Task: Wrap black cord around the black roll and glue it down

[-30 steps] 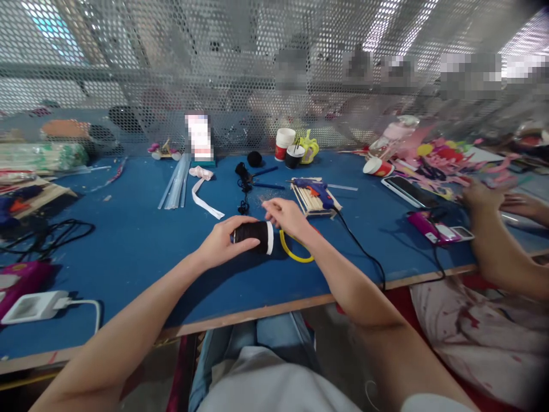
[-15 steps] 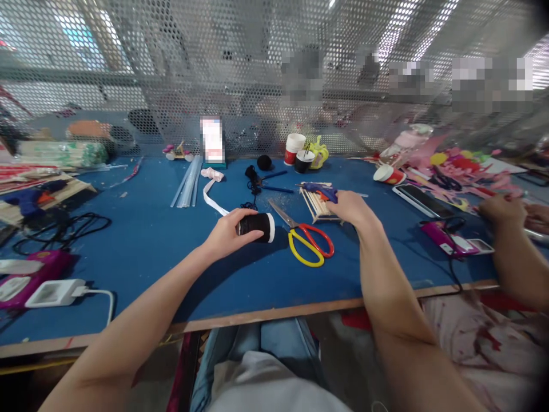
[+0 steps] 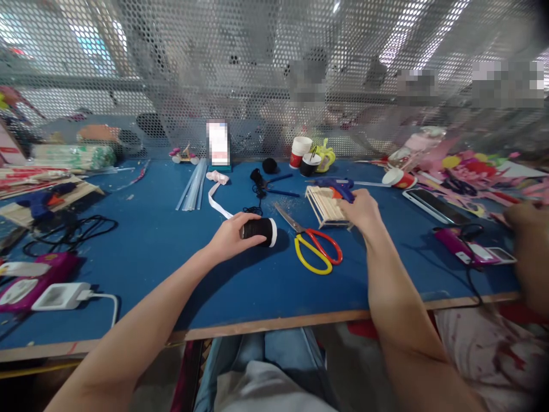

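My left hand [image 3: 234,236] is wrapped around a paper cup [image 3: 261,231] wound in black yarn. The cup lies on its side, its white rim facing right. A white ribbon [image 3: 218,203] runs back from behind this hand to a pale pink bundle. My right hand [image 3: 362,210] is closed on the handle of a blue glue gun [image 3: 338,185] with an orange trigger, its nozzle pointing left. Under and beside the gun stands a small rack of wooden sticks [image 3: 325,206]. Between my hands lie scissors [image 3: 312,243] with one yellow and one red handle, blades apart.
Behind are black yarn [image 3: 257,178], clear glue sticks [image 3: 192,186], a phone [image 3: 218,143] and cups [image 3: 301,150]. Another glue gun [image 3: 40,200] and a purple power strip [image 3: 45,277] sit left. On the right are a phone [image 3: 435,207] and a co-worker's arm [image 3: 532,246]. Perforated metal backs the table.
The view has shifted slightly, so everything sits further right. My right hand has drawn the glue gun up and right relative to the stick rack. My left hand keeps its hold on the cup.
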A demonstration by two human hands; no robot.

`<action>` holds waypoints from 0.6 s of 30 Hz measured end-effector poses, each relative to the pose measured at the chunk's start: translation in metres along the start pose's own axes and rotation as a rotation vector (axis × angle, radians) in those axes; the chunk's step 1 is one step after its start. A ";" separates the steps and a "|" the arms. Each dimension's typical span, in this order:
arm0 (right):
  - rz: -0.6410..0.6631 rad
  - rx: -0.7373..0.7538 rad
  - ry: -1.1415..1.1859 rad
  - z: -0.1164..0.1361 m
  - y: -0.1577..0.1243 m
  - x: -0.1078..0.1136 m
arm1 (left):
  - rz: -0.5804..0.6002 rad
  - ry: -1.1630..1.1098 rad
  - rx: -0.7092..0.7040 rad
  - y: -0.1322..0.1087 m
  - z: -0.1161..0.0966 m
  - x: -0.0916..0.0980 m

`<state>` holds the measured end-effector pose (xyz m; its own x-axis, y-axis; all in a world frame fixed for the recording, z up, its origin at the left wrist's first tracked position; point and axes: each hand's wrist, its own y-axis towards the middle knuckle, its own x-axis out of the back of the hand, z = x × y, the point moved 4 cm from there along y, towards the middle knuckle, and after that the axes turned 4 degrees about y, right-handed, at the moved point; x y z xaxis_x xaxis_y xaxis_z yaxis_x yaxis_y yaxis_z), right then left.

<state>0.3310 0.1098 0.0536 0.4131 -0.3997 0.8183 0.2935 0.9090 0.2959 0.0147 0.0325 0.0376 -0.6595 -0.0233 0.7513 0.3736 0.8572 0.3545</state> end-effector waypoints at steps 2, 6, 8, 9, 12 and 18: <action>-0.021 -0.010 0.137 0.006 -0.006 0.007 | 0.012 -0.002 0.000 0.000 0.001 0.000; 0.197 0.024 0.486 0.028 -0.025 0.012 | 0.030 -0.004 0.000 0.000 0.004 -0.001; 0.280 0.036 0.622 0.039 -0.037 0.012 | 0.035 0.006 -0.004 0.000 0.006 -0.001; 0.314 0.056 0.676 0.044 -0.042 0.010 | 0.036 0.013 -0.006 0.000 0.007 0.000; 0.427 0.166 0.763 0.059 -0.057 0.004 | 0.040 0.024 -0.008 0.002 0.011 0.000; 0.553 0.277 0.596 0.070 -0.079 0.000 | 0.043 0.032 -0.015 0.002 0.013 0.000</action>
<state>0.2473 0.0467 0.0649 0.8412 0.1846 0.5082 -0.2727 0.9565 0.1040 0.0070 0.0413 0.0313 -0.6215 -0.0036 0.7834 0.4111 0.8497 0.3301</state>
